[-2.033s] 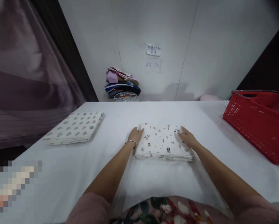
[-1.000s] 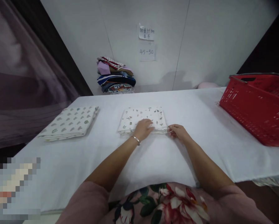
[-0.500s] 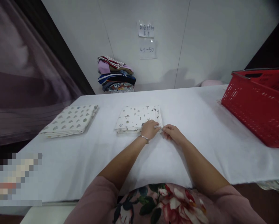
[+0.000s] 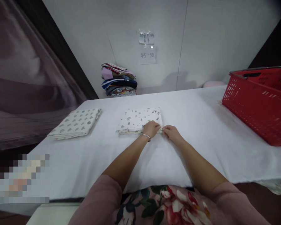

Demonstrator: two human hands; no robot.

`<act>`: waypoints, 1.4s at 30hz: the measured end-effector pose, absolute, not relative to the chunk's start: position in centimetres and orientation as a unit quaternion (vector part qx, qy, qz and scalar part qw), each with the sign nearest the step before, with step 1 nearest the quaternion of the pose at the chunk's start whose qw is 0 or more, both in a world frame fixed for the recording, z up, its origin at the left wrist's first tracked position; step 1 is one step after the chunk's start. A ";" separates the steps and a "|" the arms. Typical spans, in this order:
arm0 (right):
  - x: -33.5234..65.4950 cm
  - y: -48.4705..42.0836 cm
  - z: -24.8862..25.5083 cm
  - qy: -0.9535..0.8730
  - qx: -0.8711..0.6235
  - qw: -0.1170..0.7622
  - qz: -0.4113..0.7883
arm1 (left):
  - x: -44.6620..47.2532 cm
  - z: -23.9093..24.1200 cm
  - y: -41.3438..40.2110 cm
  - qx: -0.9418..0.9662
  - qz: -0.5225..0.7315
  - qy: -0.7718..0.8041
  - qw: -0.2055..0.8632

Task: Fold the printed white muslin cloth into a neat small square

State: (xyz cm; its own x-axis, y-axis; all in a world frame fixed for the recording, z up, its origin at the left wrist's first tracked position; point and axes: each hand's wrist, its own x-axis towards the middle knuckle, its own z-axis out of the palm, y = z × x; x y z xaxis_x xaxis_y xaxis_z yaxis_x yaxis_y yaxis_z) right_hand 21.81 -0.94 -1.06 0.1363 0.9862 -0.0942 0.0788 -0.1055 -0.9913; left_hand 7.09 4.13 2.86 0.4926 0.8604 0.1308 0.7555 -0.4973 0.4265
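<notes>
A folded white cloth with small printed figures [image 4: 135, 120] lies flat on the white table [image 4: 201, 125], a little beyond arm's reach centre. My left hand [image 4: 151, 128], with a bracelet at the wrist, rests on the cloth's near right corner with its fingers curled down onto the fabric. Just to the right, my right hand [image 4: 171, 132] pinches the same corner at its edge. The two hands almost touch each other.
A second folded cloth with a leaf-like print [image 4: 76, 123] lies to the left. A red plastic basket [image 4: 258, 100] stands at the right edge. A stack of folded coloured clothes [image 4: 119, 83] sits by the far wall under paper notes [image 4: 147, 47].
The folded cloth has been pushed away from me and slightly left. Both hands went from its two sides to its near right corner, where they now meet.
</notes>
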 end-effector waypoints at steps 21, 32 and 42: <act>21.7 -0.7 -0.5 -0.434 -0.586 0.482 0.486 | 6.1 3.0 3.2 0.901 0.169 0.398 0.034; 21.7 -0.6 -0.7 -0.454 -0.565 0.503 0.472 | 6.2 3.2 3.0 0.892 0.179 0.402 0.101; 22.2 -1.2 0.5 -0.454 -0.599 0.438 0.492 | 6.0 3.4 3.5 0.880 0.198 0.419 0.103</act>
